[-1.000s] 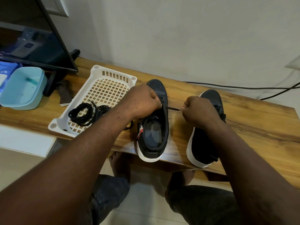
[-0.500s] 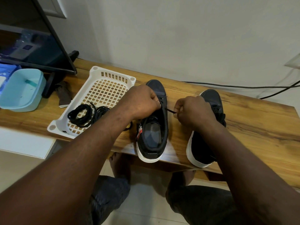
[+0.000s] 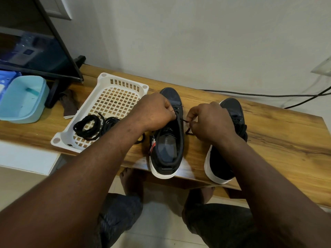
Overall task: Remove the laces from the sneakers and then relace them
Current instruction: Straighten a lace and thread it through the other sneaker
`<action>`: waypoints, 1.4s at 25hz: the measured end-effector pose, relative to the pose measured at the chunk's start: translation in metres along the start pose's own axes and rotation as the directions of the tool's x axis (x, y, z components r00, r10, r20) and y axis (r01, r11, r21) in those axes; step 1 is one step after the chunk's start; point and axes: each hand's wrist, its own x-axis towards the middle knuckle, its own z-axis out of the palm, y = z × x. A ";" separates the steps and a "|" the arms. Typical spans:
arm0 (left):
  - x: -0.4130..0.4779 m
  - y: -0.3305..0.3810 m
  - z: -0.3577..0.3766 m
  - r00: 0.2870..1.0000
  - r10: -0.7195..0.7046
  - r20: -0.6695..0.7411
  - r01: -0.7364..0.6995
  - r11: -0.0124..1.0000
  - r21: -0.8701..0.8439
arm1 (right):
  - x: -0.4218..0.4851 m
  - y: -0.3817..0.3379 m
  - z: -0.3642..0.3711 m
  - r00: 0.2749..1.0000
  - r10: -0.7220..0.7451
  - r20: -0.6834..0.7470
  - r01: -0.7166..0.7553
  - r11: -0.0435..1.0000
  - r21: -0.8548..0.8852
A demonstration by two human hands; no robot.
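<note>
Two black sneakers with white soles stand on the wooden table, toes toward the wall. My left hand grips the eyelet edge of the left sneaker, fingers curled over its upper. My right hand pinches a thin black lace that runs from that sneaker's right eyelets, just beside the shoe. The right sneaker sits behind my right hand and wrist, partly hidden, with laces still bunched on it. Coiled black laces lie in the white basket.
A white perforated basket stands left of the sneakers. Further left are a light blue tub, a brown cloth and a dark screen on its stand. Black cables trail along the wall at right.
My right hand has moved left, toward the left sneaker, and the lace stretch between them has shortened and gone slack. My left hand stays on the shoe.
</note>
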 end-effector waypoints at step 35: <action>0.001 -0.013 -0.023 0.998 0.044 -0.034 -0.055 0.878 -0.475 | 0.001 0.002 -0.004 0.990 0.112 0.091 -0.110 0.994 -0.031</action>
